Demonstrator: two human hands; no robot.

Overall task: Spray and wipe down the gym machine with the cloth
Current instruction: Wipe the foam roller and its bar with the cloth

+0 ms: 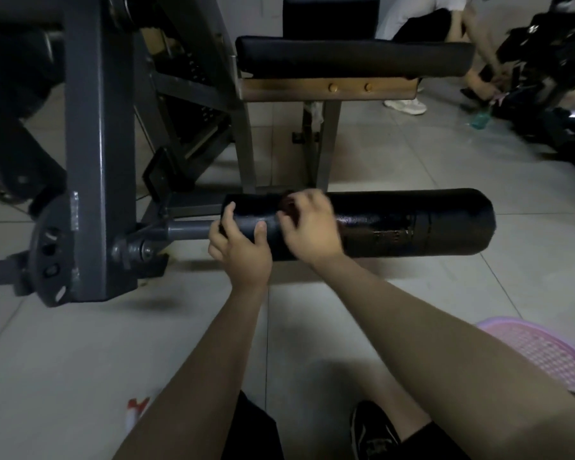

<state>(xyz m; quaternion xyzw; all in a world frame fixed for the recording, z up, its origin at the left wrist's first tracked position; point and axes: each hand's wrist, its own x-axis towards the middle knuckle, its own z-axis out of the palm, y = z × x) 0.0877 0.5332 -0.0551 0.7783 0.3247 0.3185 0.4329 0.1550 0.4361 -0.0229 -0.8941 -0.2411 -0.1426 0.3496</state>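
Left hand [239, 247]: it grips the left end of the black roller pad [412, 224], with the thumb over the top and the fingers curled round the end face. Right hand [309, 224]: it rests on top of the same pad, just beside the left hand. Its fingers are bent over a dark reddish cloth [287, 207] and press it against the pad. The hand is blurred, so I cannot tell exactly how the fingers hold the cloth.

The roller pad lies level, low over the tiled floor [63, 360], on a grey steel axle [186, 230] that runs left into the machine frame [97, 144]. The pad surface glistens just right of my right hand. Behind it stands the black seat pad [352, 58] on its wooden base.

A pink mesh basket [545, 353] sits on the floor under my right forearm. My black shoe [372, 429] shows at the bottom edge. A red and white object [135, 410] lies at lower left, too small to identify. Beyond the seat are another person's white shoe [405, 106] and a green bottle [480, 119].
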